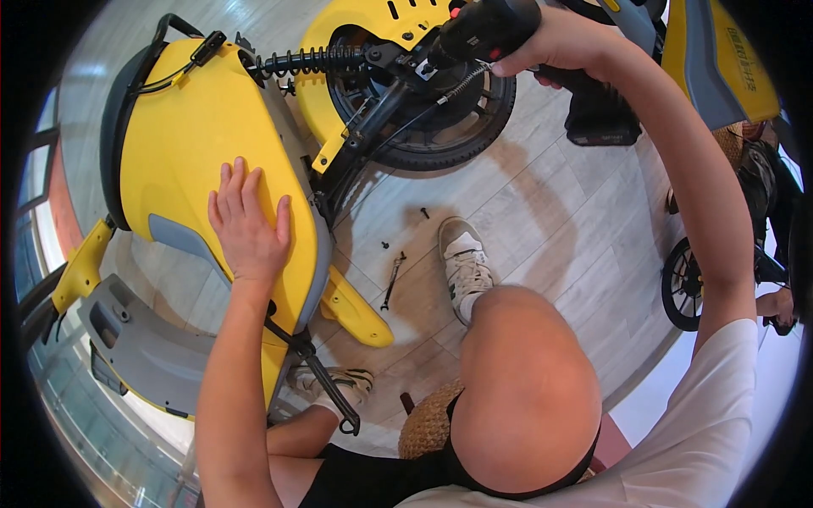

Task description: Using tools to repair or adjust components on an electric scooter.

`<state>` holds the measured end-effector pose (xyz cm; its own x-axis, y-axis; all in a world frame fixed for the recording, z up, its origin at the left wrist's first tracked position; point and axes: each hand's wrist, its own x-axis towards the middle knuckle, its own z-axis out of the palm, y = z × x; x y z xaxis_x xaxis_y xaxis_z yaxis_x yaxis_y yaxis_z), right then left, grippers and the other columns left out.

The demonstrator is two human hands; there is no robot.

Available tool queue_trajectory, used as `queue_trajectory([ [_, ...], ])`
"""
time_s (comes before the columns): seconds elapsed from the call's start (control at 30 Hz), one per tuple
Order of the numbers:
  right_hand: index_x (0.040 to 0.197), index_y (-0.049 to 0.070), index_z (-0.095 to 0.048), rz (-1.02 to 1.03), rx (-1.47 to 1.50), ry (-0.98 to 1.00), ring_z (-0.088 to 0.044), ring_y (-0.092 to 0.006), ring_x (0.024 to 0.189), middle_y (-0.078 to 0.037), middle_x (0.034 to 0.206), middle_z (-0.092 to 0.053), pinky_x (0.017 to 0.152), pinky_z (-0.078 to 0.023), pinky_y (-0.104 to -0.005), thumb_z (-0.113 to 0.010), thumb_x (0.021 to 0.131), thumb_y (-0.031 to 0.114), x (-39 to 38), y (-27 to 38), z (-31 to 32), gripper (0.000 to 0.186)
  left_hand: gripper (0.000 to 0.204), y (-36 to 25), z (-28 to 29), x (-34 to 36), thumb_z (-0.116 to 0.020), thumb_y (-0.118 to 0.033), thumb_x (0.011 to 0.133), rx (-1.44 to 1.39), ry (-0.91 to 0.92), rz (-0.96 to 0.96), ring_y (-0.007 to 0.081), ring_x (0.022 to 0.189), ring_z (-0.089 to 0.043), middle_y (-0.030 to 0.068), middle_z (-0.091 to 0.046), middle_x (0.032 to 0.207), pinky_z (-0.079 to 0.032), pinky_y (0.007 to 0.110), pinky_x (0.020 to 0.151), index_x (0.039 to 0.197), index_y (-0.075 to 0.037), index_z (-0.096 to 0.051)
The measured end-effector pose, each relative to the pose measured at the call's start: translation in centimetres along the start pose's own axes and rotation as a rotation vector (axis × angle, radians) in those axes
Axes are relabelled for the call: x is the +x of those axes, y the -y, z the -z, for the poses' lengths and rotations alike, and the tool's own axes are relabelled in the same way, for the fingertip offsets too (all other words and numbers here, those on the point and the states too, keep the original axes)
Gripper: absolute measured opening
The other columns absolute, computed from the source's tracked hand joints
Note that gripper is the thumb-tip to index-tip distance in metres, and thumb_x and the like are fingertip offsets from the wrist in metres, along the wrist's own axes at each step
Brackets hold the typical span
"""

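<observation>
"Scooter (275,169), yellow and grey, appears laid on its side on a wood-look floor (525,254), ahead and left of the worker. What stage is this?"

"Fastening work at the rear, by the look of it. The right hand (563,42) is wrapped around a black cordless drill (487,30), its nose at the bracket (425,69) beside the rear wheel (440,155). Whether a fastener is being driven or removed, I cannot tell."

"And the left hand (250,224)?"

"Palm down on the side panel (178,127), fingers apart, gripping nothing, apparently bracing the body. The next move, in my judgement, calls for a straight, steady drill and firm pressure from that palm."

"How does the machine look?"

"Exposed at the rear. A black coil-spring shock absorber (313,61) runs from body to bracket, a slim cable (441,101) crosses the dark wheel, and a yellow fender (313,102) curves alongside. The panel is smooth and bright, edged in grey trim (319,271)."

"Loose parts?"

"A wrench (392,282) and small dark bolts (424,212) lie on the floor, between the scooter and the worker's right shoe (464,262)."
</observation>
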<state>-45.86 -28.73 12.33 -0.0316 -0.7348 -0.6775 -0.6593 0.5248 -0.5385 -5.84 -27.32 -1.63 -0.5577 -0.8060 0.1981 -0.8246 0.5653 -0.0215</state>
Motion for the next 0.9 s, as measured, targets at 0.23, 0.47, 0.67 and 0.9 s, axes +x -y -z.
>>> queue_trajectory([
  [0.23,0.097,0.002,-0.066,-0.077,-0.079,0.085,-0.058,-0.016,0.063,-0.011,0.081,-0.065,0.057,-0.047,-0.0295,-0.068,0.077,0.01,1.7,-0.9,-0.4,0.021,0.048,-0.3,0.2,0.1,-0.057,-0.031,0.089,-0.014,0.006,0.004,0.0285,0.137,-0.032,0.0116,-0.041,0.142,-0.019,0.044,0.111,0.129,-0.007,-0.046],
  [0.47,0.099,0.006,-0.067,0.311,-0.772,0.014,-0.064,-0.0324,0.076,-0.017,0.086,-0.067,0.068,-0.05,-0.0399,-0.072,0.07,0.02,1.2,0.9,-0.6,0.033,0.048,-0.2,0.2,0.2,-0.058,-0.031,0.089,-0.037,-0.009,0.007,0.0287,0.137,-0.032,0.0115,-0.041,0.142,-0.019,0.044,0.112,0.128,-0.007,-0.046],
  [0.67,0.091,0.002,-0.068,0.646,-0.814,-0.288,-0.064,-0.0367,0.08,-0.019,0.08,-0.066,0.071,-0.05,-0.0418,-0.071,0.067,0.016,-0.8,0.0,-0.7,0.029,0.047,0.0,0.2,0.1,-0.058,-0.031,0.089,-0.037,-0.002,0.008,0.0287,0.137,-0.033,0.0114,-0.042,0.142,-0.019,0.044,0.111,0.128,-0.007,-0.047],
  [0.9,0.093,0.006,-0.064,0.747,-0.817,-0.57,-0.06,-0.0329,0.079,-0.011,0.082,-0.065,0.075,-0.048,-0.0386,-0.078,0.066,0.009,0.1,-3.2,-1.7,0.03,0.046,0.1,0.1,-0.1,-0.059,-0.03,0.088,-0.038,-0.014,0.01,0.0282,0.136,-0.034,0.011,-0.042,0.141,-0.021,0.044,0.111,0.126,-0.007,-0.048],
])
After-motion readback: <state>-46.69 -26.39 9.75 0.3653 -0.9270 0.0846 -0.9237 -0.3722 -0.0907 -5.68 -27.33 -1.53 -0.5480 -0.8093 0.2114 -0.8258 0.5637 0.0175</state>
